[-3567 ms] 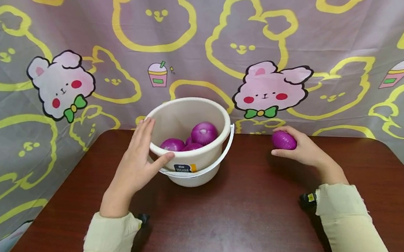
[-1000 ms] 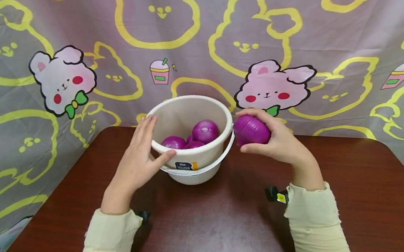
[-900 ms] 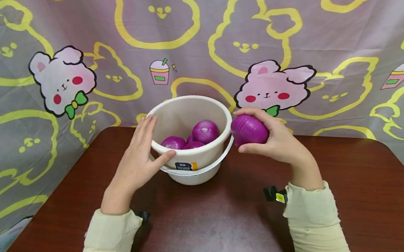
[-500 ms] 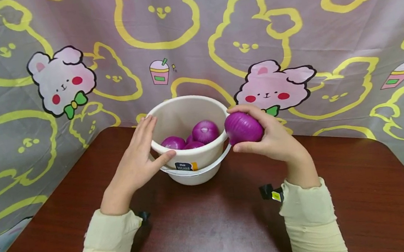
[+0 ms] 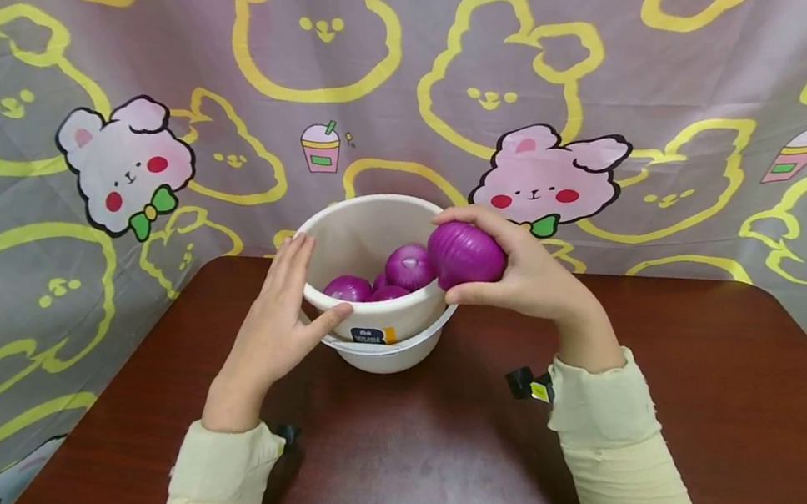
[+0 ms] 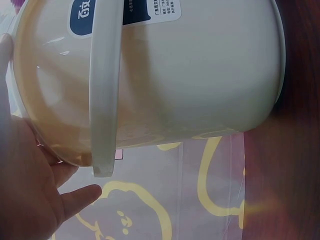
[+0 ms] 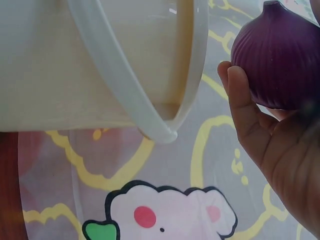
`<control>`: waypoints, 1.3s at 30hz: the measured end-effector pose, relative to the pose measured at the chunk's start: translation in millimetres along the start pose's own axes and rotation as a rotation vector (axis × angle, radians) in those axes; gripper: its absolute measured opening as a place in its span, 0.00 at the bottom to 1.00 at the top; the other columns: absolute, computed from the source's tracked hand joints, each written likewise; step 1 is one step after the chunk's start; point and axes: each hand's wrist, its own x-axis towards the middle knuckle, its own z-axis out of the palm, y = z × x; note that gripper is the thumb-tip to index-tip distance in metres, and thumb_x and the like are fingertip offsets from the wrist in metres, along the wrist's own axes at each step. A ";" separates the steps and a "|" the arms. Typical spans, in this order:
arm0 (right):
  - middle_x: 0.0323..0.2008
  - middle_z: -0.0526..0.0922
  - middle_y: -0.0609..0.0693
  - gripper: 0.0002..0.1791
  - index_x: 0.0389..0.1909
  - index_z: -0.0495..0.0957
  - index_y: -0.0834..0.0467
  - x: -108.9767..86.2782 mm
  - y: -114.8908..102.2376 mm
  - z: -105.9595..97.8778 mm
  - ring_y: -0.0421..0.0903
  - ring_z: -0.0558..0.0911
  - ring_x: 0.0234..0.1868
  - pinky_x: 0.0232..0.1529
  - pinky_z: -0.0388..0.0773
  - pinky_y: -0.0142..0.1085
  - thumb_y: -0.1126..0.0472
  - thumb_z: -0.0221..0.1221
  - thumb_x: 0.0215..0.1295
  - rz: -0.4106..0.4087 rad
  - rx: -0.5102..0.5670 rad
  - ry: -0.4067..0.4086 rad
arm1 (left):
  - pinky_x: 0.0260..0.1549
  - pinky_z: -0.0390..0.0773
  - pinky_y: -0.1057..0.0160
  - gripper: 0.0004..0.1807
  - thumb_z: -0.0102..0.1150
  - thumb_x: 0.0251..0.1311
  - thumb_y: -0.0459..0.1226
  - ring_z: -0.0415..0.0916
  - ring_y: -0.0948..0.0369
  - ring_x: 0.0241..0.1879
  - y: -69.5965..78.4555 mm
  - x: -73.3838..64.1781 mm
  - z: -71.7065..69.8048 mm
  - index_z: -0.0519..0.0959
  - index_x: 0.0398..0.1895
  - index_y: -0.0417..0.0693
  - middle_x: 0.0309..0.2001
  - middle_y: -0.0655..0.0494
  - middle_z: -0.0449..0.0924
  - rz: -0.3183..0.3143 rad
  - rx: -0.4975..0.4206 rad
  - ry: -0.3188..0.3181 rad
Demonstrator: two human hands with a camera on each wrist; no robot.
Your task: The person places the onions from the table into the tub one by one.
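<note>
A cream bucket (image 5: 400, 320) with a white handle (image 6: 105, 90) stands on the table near the back curtain. Several red onions (image 5: 409, 266) lie inside it, partly hidden by the front wall. My left hand (image 5: 263, 336) rests on the bucket's left side, fairly straight fingers at the rim and thumb on its front edge. In my right hand (image 5: 527, 270) I grip another red onion (image 5: 466, 253) between thumb and fingers. That onion is at the bucket's right rim, covering part of it in the head view. The right wrist view shows the onion (image 7: 280, 60) above the rim's level.
The dark red-brown table (image 5: 414, 461) spreads in front of and beside the bucket. A grey-pink curtain (image 5: 387, 119) with yellow outlines and cartoon rabbits hangs close behind the bucket and along both sides.
My right hand has lifted the onion from the table's right side and carried it left to the bucket's rim. My left hand has stayed on the bucket.
</note>
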 end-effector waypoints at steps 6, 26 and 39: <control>0.59 0.77 0.48 0.40 0.64 0.71 0.52 11.3 -2.0 5.5 0.46 0.79 0.54 0.52 0.82 0.45 0.64 0.76 0.47 -0.021 0.003 -0.018 | 0.71 0.57 0.36 0.54 0.59 0.59 0.62 0.38 0.50 0.81 0.4 0.1 -0.2 0.47 0.80 0.50 0.81 0.51 0.43 0.008 0.000 0.011; 0.59 0.74 0.49 0.40 0.65 0.70 0.50 36.3 0.4 27.8 0.47 0.76 0.57 0.52 0.83 0.44 0.62 0.75 0.50 -0.018 -0.015 -0.046 | 0.70 0.57 0.35 0.54 0.56 0.59 0.66 0.35 0.51 0.81 0.7 -0.3 1.1 0.45 0.81 0.53 0.81 0.52 0.41 -0.008 -0.009 -0.011; 0.63 0.71 0.49 0.41 0.66 0.69 0.52 44.7 4.3 39.1 0.46 0.73 0.60 0.55 0.80 0.43 0.61 0.76 0.50 -0.023 -0.044 -0.100 | 0.71 0.56 0.36 0.54 0.56 0.59 0.65 0.35 0.51 0.81 0.6 -1.3 1.6 0.46 0.81 0.51 0.81 0.52 0.41 -0.005 -0.011 -0.005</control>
